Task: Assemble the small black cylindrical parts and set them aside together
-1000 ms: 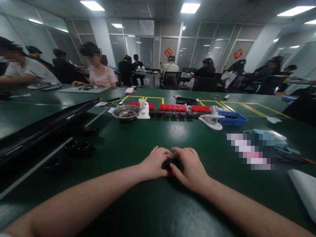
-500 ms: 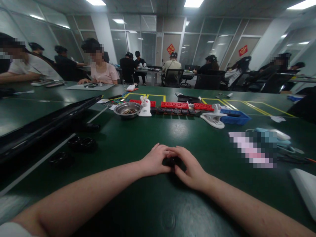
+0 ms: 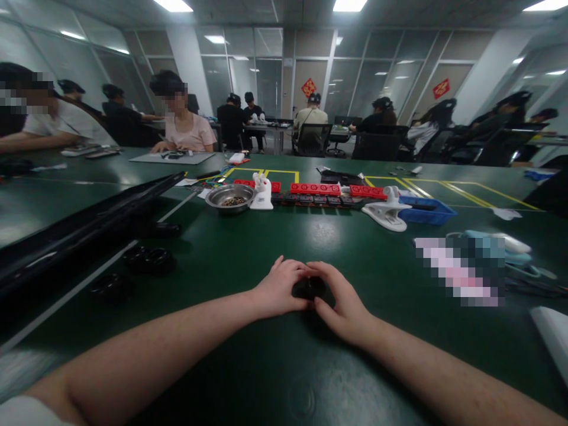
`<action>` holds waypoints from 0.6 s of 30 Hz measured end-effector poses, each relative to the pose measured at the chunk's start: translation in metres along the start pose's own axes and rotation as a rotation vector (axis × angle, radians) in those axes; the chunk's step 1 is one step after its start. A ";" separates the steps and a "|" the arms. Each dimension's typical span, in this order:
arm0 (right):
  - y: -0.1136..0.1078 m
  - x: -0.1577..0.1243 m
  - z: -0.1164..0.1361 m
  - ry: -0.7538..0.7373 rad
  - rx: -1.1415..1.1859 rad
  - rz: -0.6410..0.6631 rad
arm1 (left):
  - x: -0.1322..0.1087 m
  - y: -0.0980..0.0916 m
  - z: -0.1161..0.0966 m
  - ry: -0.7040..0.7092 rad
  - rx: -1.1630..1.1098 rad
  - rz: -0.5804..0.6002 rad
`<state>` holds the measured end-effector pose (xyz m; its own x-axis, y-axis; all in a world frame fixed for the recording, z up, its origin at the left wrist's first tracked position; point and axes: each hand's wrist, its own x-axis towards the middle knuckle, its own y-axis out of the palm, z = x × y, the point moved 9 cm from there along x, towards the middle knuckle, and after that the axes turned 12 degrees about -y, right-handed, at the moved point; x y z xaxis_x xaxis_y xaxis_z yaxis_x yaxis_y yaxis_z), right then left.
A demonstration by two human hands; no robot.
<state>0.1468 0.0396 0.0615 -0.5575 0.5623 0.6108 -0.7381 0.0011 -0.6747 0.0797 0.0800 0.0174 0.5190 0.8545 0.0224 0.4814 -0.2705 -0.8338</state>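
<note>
**Both hands closed around a small black part at the near middle of the table**

The green table filled most of the view, with yellow lines marked toward its far edge. Along the left side a long black panel ran from the near left corner toward the far middle. To the right of it, near the left edge, lay black rings, dark against the surface and hard to make out.

Toward the far edge stood a row of red blocks, with a steel bowl just beside its left end and a white stand touching the bowl's right side. At the right end of the row lay a white clamp, and a blue tray sat just beside it. Near the right edge lay a pale blue tool, partly blurred. At the near right corner a white slab showed.

Other people sat at tables beyond the far edge.

At the near middle, the left hand and right hand met, fingertips touching above a small black part. Each grip was curled shut on that part from its own side, with the part resting on the table between them. Its shape could not be told.
</note>
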 end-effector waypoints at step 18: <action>-0.012 -0.002 -0.014 0.101 -0.008 -0.128 | 0.000 -0.004 0.001 -0.028 0.022 -0.055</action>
<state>0.1619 0.0501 0.0622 -0.4173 0.6375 0.6476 -0.7975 0.0848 -0.5973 0.0776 0.0817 0.0201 0.4722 0.8799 0.0534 0.4926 -0.2132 -0.8437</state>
